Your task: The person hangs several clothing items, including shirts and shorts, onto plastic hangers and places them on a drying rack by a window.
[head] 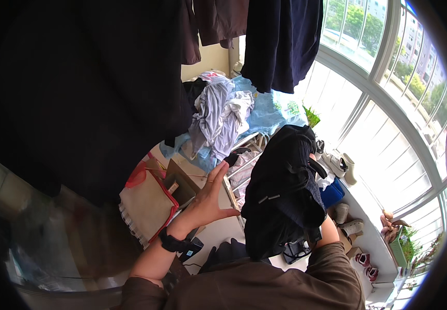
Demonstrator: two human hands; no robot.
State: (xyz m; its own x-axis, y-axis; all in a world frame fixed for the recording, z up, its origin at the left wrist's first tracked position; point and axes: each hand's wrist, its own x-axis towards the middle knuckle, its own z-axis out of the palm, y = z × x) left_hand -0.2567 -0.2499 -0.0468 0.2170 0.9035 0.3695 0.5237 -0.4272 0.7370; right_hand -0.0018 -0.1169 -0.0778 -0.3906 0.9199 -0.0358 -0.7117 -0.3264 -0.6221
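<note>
A bulky black garment with drawstrings (281, 193) hangs bunched over my right hand (312, 157), which is mostly hidden behind the cloth; only a bit of its fingers shows near the top. My left hand (208, 197) is raised to the left of the garment with thumb and fingers spread, a ring on one finger and a black band on the wrist. Nothing is in it. Beyond both hands, a heap of grey and white clothes (223, 112) lies on a light blue patterned cloth (272, 110) over a metal-framed rack (244, 164).
Dark clothes (281, 42) hang overhead. An open cardboard box (181, 184) and a beige, red-edged item (150, 209) are at lower left. White shoes (335, 164), a blue bag (332, 192) and a green planter (399, 246) line the window ledge side at right.
</note>
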